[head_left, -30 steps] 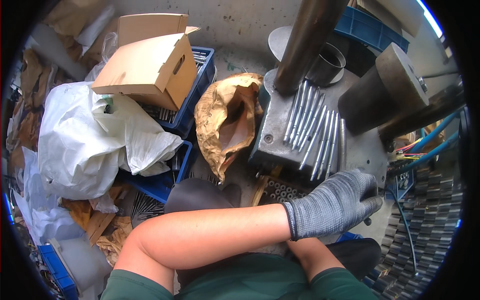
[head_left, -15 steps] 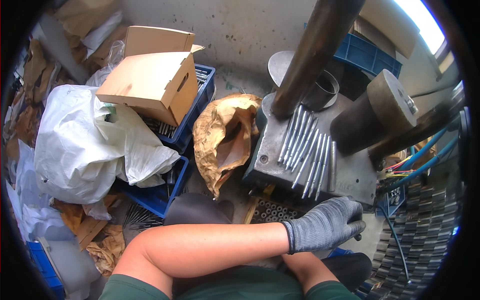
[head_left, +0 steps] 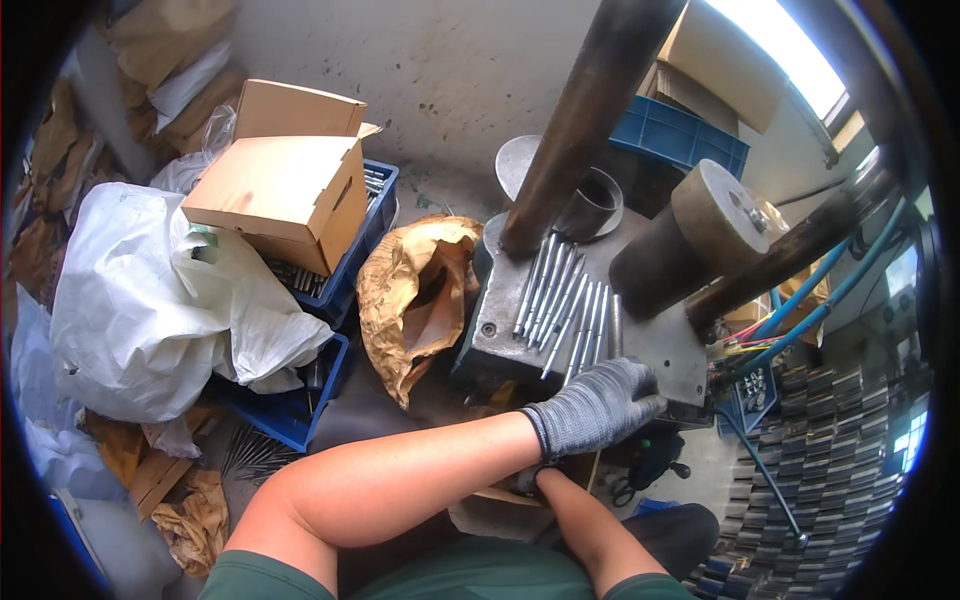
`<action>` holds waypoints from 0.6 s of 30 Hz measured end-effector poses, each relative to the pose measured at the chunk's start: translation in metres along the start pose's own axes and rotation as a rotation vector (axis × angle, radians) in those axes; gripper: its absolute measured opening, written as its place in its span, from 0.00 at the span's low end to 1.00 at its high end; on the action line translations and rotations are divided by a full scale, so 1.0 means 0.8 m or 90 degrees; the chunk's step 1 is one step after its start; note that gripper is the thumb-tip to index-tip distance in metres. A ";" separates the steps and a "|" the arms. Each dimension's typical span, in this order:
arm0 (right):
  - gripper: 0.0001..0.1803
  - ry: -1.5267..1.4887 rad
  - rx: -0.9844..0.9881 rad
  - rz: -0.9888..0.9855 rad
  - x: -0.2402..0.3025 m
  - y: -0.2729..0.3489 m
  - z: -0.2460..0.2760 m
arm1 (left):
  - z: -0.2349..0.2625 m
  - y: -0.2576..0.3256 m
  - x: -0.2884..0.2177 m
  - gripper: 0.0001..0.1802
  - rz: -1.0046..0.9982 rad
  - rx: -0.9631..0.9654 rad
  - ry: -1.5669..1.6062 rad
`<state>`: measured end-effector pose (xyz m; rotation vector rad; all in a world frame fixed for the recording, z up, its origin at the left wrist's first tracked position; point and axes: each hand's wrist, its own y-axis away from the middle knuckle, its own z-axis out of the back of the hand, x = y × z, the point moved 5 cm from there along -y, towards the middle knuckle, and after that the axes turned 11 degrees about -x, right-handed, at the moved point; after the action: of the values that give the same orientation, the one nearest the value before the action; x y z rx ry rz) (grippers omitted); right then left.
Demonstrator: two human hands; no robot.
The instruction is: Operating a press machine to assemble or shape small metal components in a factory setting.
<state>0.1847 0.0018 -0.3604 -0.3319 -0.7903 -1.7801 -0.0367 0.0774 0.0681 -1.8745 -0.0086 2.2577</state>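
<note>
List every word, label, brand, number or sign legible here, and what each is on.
No readable text anywhere.
Gloved left hand and cardboard box: no lettering I can make out.
Brown paper bag and metal block: any marks are too small or blurred to read.

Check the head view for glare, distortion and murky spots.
Head view, upper right: glare whites out the window; head view, rim: fisheye distortion bends edges; head view, centre: metal rods read clearly, the right hand is dim, mostly hidden behind the left forearm.
</note>
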 end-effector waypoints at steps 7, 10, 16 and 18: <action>0.33 0.021 -0.015 -0.023 -0.005 0.018 0.025 | 0.029 -0.014 0.020 0.19 -0.091 -0.081 -0.297; 0.33 0.025 -0.023 -0.025 -0.002 0.018 0.032 | 0.029 -0.014 0.031 0.20 -0.106 -0.017 -0.491; 0.33 0.026 -0.033 -0.039 -0.002 0.026 0.043 | 0.013 -0.002 0.031 0.25 -0.203 0.051 -0.672; 0.33 0.023 -0.037 -0.049 0.000 0.032 0.044 | 0.003 -0.007 0.033 0.22 -0.197 0.071 -0.670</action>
<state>0.2030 0.0204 -0.3253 -0.3110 -0.7359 -1.8790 -0.0423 0.0874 0.0438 -0.4202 -0.2951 2.6219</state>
